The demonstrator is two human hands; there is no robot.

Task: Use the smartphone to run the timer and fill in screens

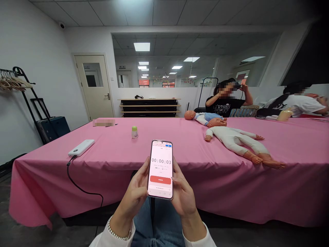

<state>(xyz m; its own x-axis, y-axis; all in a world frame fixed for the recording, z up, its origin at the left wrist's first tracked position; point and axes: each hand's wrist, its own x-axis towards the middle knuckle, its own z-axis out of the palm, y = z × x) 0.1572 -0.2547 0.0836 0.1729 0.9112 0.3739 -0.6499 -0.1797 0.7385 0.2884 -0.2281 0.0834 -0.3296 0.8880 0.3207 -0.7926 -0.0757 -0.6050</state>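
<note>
A smartphone [160, 169] is held upright in front of the table's near edge, its lit screen showing a timer at 00:00:03 above a red button. My left hand [136, 188] wraps round its left side, and a beaded bracelet circles that wrist. Gripping the right side is my right hand [183, 192], its thumb at the screen's edge near the red button. Beyond the phone, a small bottle with a green cap [134, 132] stands on the pink tablecloth [115, 147]. Two baby dolls lie to the right, the nearer doll [231, 139] in white clothing.
A white power bank [81, 148] with a black cable lies at the table's left. The farther doll [203, 117] wears blue and white. Two people sit across at the right, one person [226, 103] in black. A suitcase [52, 128] and clothes rack stand left.
</note>
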